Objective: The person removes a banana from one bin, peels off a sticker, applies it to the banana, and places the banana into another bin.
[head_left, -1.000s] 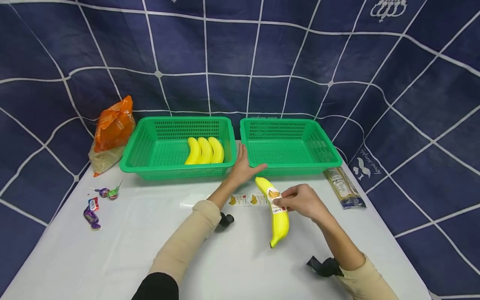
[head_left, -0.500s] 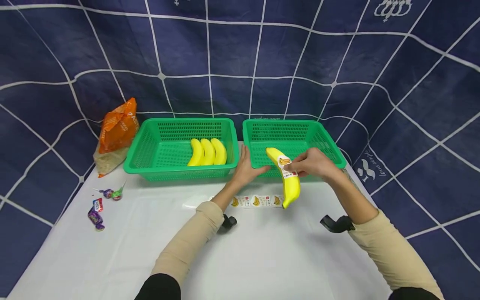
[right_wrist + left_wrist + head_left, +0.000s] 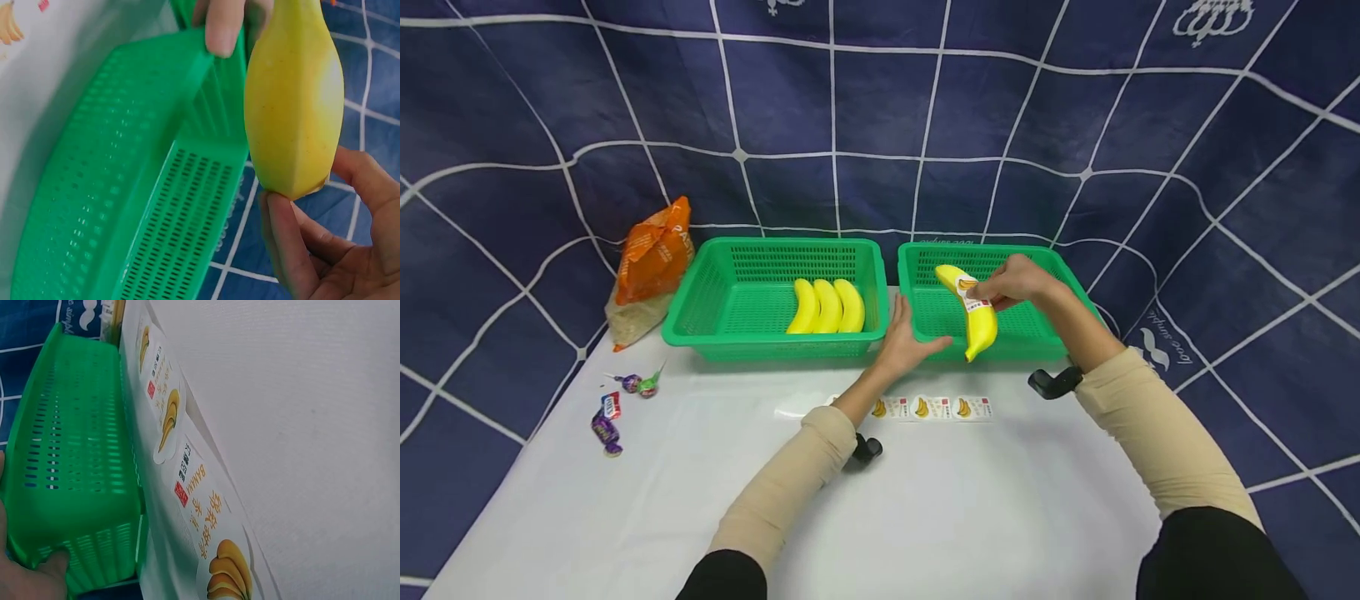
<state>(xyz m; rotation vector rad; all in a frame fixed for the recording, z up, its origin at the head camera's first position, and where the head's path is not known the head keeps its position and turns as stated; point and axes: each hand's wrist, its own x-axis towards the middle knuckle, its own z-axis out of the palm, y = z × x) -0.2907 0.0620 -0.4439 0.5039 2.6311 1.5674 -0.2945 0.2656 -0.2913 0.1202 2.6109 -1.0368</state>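
My right hand [image 3: 1011, 282] holds a yellow banana [image 3: 974, 317] with a white sticker on it, in the air over the right green basket [image 3: 1060, 287]. In the right wrist view the fingers [image 3: 294, 256] curl round the banana [image 3: 294, 112] above the basket's wall [image 3: 131, 187]. My left hand [image 3: 904, 340] rests with straight fingers against the front left corner of that basket, thumb along its front wall. The left green basket [image 3: 700, 296] contains three bananas [image 3: 827, 306] side by side. A strip of banana stickers [image 3: 934, 407] lies flat on the white table [image 3: 970, 517]; they fill the left wrist view as stickers [image 3: 187, 487].
An orange bag [image 3: 651, 258] over a sack of grain stands left of the baskets. Several wrapped sweets [image 3: 617, 404] lie near the table's left edge. A dark blue cloth with white lines [image 3: 850, 125] hangs behind and around the table.
My right hand has lifted the banana from the table near the stickers, up and away, to a spot over the right basket. The left hand has stayed at the basket's corner.
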